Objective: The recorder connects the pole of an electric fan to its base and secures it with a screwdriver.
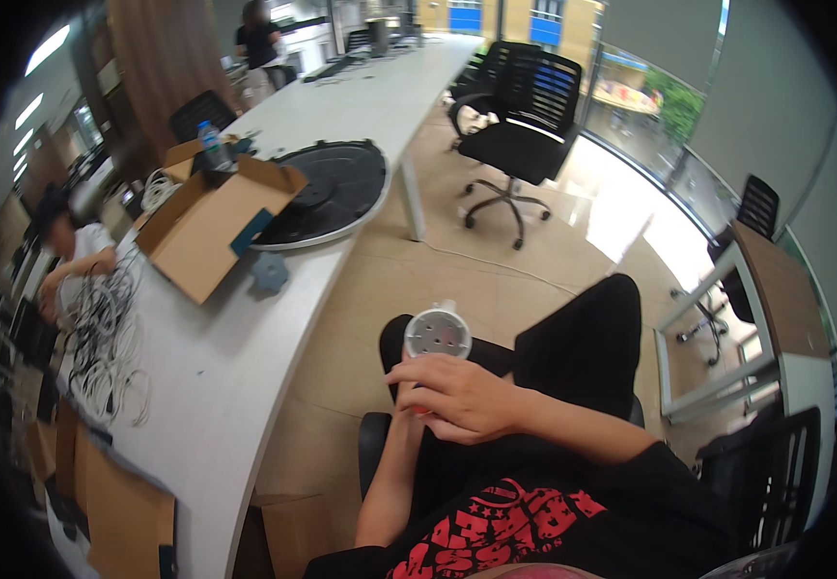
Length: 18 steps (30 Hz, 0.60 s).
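A white, round, cup-shaped part [438, 334] with several small holes in its grey face is held up over my lap. My left hand [405, 388] is at its lower left side, mostly covered by my other hand; its fingers are largely hidden, but it appears to support the part. Across it lies my right hand [467, 394], fingers curled and pointing left, just below the part's rim. A small red-orange bit [421, 411] shows under the right fingers; what it belongs to is hidden.
On the long white table [216, 386] at left are an open cardboard box [208, 227], a black round cover [327, 188], a grey knob-like piece [269, 273] and tangled cables [105, 328]. A black office chair [520, 125] stands ahead. Two people are at far left and back.
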Each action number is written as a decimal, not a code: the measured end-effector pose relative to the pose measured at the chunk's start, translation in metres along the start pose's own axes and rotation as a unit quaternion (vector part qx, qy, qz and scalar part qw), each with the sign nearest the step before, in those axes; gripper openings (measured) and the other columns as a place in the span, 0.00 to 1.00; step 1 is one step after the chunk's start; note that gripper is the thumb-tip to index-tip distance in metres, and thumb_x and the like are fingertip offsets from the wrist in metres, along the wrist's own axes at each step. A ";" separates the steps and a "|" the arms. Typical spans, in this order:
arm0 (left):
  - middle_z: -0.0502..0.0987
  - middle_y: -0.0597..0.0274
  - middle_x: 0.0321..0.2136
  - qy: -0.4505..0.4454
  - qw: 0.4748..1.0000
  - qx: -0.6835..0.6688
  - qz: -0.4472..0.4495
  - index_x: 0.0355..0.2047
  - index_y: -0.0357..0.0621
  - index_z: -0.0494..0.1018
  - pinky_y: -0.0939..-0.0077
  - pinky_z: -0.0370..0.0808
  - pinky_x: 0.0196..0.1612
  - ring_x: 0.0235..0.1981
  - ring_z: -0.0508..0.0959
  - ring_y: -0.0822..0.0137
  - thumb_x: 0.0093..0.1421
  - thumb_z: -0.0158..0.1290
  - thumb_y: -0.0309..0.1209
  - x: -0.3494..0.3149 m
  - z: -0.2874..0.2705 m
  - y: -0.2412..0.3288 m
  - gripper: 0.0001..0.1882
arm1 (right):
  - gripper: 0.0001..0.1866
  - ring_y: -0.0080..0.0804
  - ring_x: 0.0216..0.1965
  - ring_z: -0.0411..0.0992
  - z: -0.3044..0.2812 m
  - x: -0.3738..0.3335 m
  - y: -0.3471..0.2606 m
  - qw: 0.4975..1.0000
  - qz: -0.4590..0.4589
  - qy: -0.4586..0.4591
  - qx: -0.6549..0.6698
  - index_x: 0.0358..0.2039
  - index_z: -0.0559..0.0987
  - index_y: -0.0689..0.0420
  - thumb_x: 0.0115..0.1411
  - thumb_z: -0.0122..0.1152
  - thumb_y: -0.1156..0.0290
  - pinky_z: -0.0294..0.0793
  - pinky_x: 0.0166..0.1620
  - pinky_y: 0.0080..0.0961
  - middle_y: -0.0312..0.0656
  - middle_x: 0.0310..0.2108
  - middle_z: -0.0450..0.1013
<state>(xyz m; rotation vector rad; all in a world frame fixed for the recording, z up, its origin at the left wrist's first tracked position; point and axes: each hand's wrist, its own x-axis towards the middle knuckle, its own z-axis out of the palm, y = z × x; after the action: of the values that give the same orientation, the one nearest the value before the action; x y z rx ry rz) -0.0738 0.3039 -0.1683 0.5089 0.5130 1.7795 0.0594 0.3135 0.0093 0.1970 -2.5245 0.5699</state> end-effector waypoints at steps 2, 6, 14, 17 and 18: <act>0.69 0.54 0.59 -0.002 1.000 -0.006 -0.004 0.68 0.48 0.55 0.60 0.78 0.59 0.58 0.75 0.60 0.70 0.52 0.37 0.001 -0.002 -0.002 0.30 | 0.16 0.48 0.52 0.72 0.002 -0.003 -0.002 1.000 -0.018 0.009 -0.017 0.46 0.76 0.56 0.57 0.63 0.69 0.70 0.59 0.45 0.47 0.54 0.70; 0.70 0.54 0.59 -0.002 1.000 -0.018 -0.015 0.68 0.48 0.55 0.60 0.78 0.59 0.58 0.75 0.59 0.70 0.53 0.37 0.001 -0.010 -0.003 0.30 | 0.13 0.43 0.45 0.74 0.007 -0.005 0.001 0.998 -0.008 0.056 -0.018 0.44 0.78 0.53 0.57 0.64 0.70 0.74 0.51 0.39 0.43 0.45 0.72; 0.70 0.53 0.59 0.021 0.998 -0.040 -0.044 0.67 0.48 0.55 0.60 0.77 0.59 0.58 0.75 0.59 0.69 0.54 0.37 -0.013 -0.026 -0.008 0.31 | 0.13 0.44 0.50 0.71 0.006 0.000 0.004 0.990 -0.011 0.120 -0.067 0.41 0.75 0.51 0.57 0.67 0.67 0.72 0.55 0.41 0.42 0.47 0.69; 0.70 0.53 0.59 0.021 0.997 -0.047 -0.049 0.67 0.47 0.55 0.60 0.77 0.59 0.58 0.75 0.59 0.69 0.55 0.37 -0.014 -0.032 -0.010 0.31 | 0.14 0.44 0.53 0.71 0.005 -0.004 0.000 0.993 -0.016 0.079 -0.086 0.45 0.73 0.56 0.59 0.63 0.69 0.69 0.60 0.41 0.43 0.52 0.70; 0.70 0.53 0.59 0.022 0.997 -0.050 -0.051 0.67 0.47 0.55 0.60 0.77 0.59 0.58 0.75 0.59 0.69 0.55 0.37 -0.015 -0.033 -0.010 0.31 | 0.15 0.44 0.53 0.72 0.005 -0.005 0.001 0.993 -0.015 0.085 -0.077 0.46 0.74 0.55 0.59 0.63 0.69 0.69 0.61 0.42 0.43 0.52 0.71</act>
<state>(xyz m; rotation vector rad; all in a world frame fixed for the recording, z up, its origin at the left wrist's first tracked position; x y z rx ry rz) -0.0816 0.2896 -0.2023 0.3681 0.4691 1.7125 0.0607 0.3119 0.0027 0.1241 -2.3833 0.3616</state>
